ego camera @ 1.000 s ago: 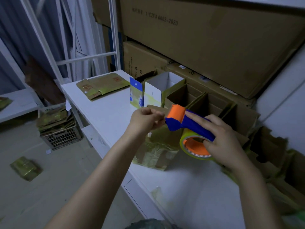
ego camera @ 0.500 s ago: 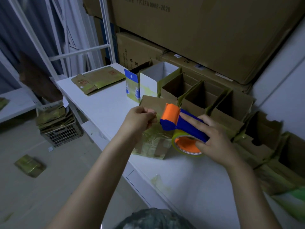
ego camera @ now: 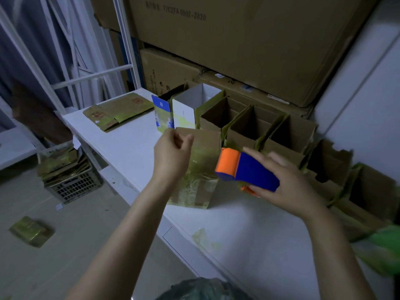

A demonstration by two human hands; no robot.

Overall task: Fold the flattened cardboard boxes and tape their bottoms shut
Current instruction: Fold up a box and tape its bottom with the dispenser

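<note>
A small brown cardboard box [ego camera: 200, 169] wrapped in yellowish tape stands on the white table [ego camera: 249, 230] between my hands. My right hand [ego camera: 290, 185] grips a tape dispenser [ego camera: 246, 169] with a blue body and an orange head, held just right of the box top. My left hand [ego camera: 171, 154] hovers at the box's upper left with its fingertips pinched together; a faint yellowish film of tape seems to stretch from it to the dispenser. A stack of flattened boxes [ego camera: 116, 111] lies at the table's far left.
A row of opened brown boxes [ego camera: 255, 126] and a white box [ego camera: 190, 105] line the back of the table under large cartons [ego camera: 238, 40]. A crate of flattened boxes [ego camera: 69, 178] and a loose pack [ego camera: 30, 231] lie on the floor at left. A tape scrap [ego camera: 205, 239] lies near the table's front edge.
My left hand has moved left, away from the dispenser's orange head. My right hand has tilted the dispenser flatter, so its roll is mostly hidden.
</note>
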